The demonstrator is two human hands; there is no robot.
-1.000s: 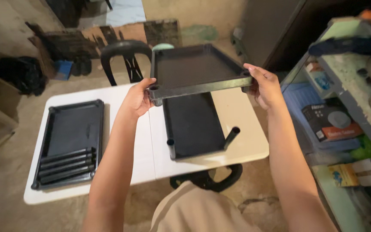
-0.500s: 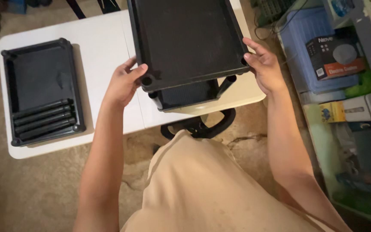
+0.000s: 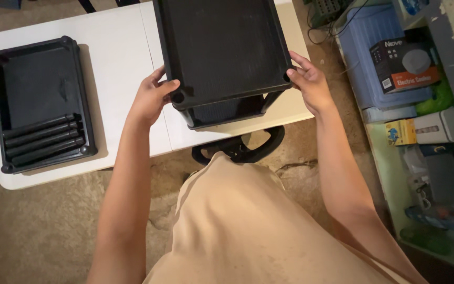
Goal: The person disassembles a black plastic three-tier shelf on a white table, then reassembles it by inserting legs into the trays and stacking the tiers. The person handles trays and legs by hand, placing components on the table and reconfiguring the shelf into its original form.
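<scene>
I have both hands on the upper black tray (image 3: 222, 47) — left hand (image 3: 151, 100) curled round its near-left corner socket, right hand (image 3: 308, 87) pinching the near-right corner. Gripped at the corners, it hangs level over the lower tray (image 3: 224, 113), whose posts point up beneath it. A spare tray (image 3: 38, 89) holding loose tubes (image 3: 43, 139) lies well left on the tabletop (image 3: 127, 63) — bare room between; shelves (image 3: 421, 131) crowd the right.

Three black plastic shelf trays: one on the white folding table (image 3: 122, 68) holding four black tubes (image 3: 43, 139), two stacked at the table's near edge.
</scene>
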